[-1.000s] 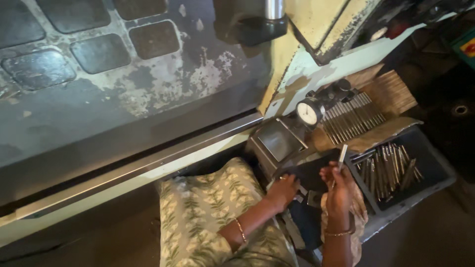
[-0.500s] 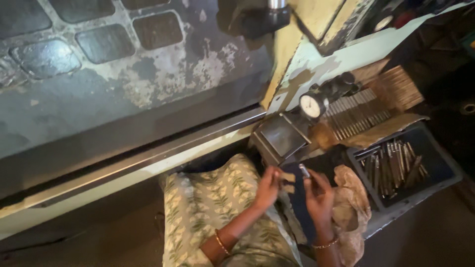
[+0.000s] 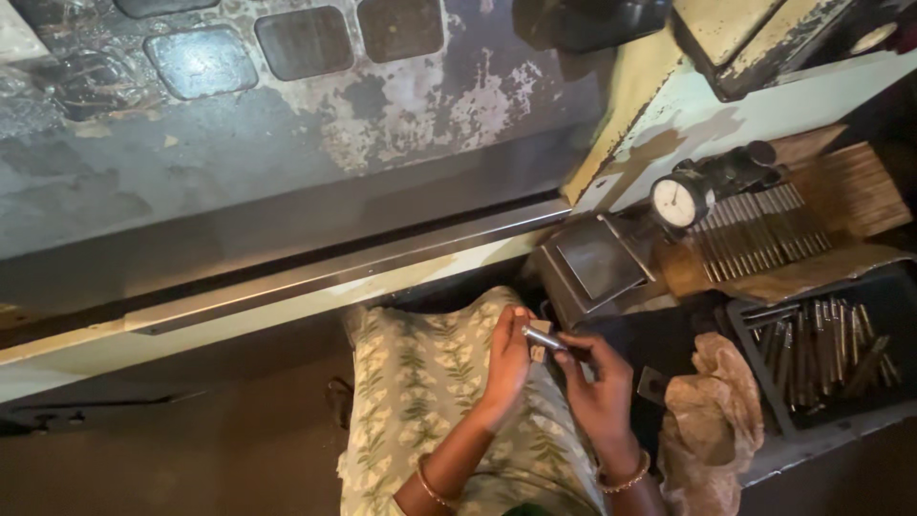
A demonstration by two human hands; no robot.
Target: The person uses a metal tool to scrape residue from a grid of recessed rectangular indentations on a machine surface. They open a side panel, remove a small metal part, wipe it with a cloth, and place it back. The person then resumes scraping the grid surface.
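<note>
Fingers (image 3: pixel 516 336) of both hands pinch metal pin (image 3: pixel 543 337).

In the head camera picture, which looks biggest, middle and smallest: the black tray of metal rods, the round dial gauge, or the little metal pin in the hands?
1. Black tray, holding many rods: largest.
2. Round dial gauge: middle.
3. Metal pin, held between the left hand and right hand: smallest, even though it sits closer to the camera.
</note>
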